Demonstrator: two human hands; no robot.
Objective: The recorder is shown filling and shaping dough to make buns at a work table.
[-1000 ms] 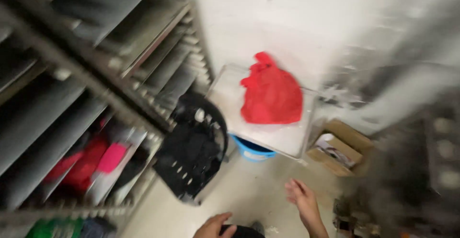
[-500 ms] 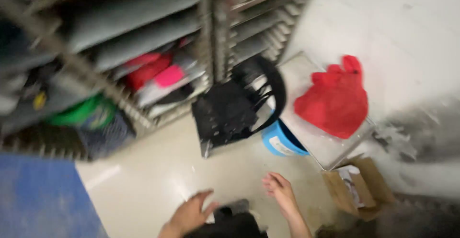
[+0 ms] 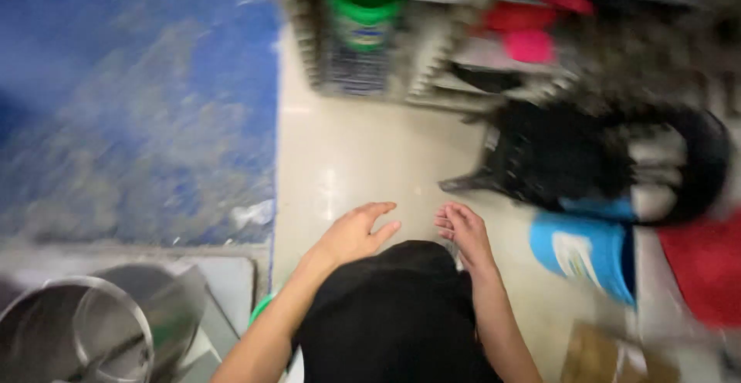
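A big blue floor mat (image 3: pixel 131 97) lies at the left. The black cloth bundle (image 3: pixel 397 313) sits low in the middle. The left hand (image 3: pixel 353 232) and right hand (image 3: pixel 461 231) rest on its top edge, fingers loosely spread, gripping nothing.

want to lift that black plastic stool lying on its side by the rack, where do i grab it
Probably by a leg of the black stool: it lies tipped, one leg poking left over bare floor. Come from the left, where both hands hover empty. Blur hides finer detail.
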